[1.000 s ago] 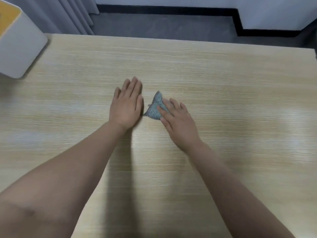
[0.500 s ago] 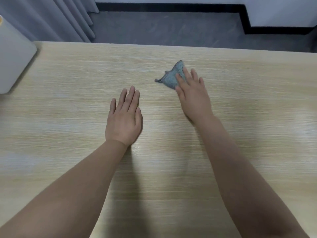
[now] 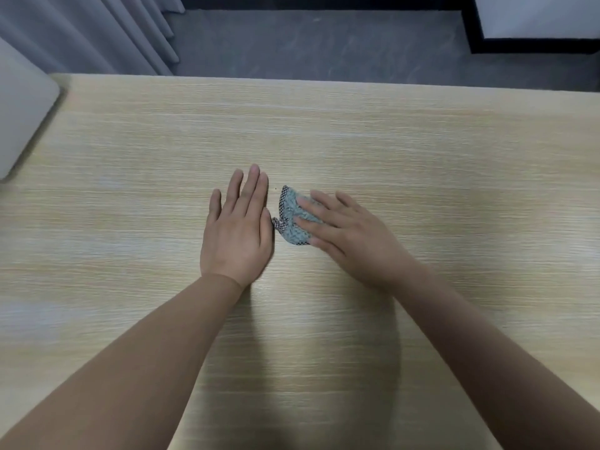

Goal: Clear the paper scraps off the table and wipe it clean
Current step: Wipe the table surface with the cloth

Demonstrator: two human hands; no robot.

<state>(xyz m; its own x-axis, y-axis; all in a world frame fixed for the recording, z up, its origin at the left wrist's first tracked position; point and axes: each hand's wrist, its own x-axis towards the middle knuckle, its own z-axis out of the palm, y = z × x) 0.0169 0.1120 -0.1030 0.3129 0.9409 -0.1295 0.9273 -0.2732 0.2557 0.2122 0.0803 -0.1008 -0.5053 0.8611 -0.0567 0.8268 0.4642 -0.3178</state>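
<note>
A small blue-grey cloth [image 3: 292,219] with a checked edge lies crumpled on the light wooden table [image 3: 454,177], near its middle. My right hand [image 3: 352,237] presses on the cloth with straight fingers and covers its right part. Just left of the cloth, my left hand [image 3: 238,230] rests flat on the table, fingers straight and together, its thumb side almost touching the cloth's corner. No paper scraps show on the table.
A white box-like object [image 3: 19,115] stands at the table's far left edge. Beyond the far edge lie a grey floor [image 3: 308,43], grey curtains [image 3: 81,30] at the upper left and a black baseboard [image 3: 480,27].
My right hand has slid the cloth back from the far middle of the table toward me and leftward, stopping beside my left hand. The left hand stayed flat in place.
</note>
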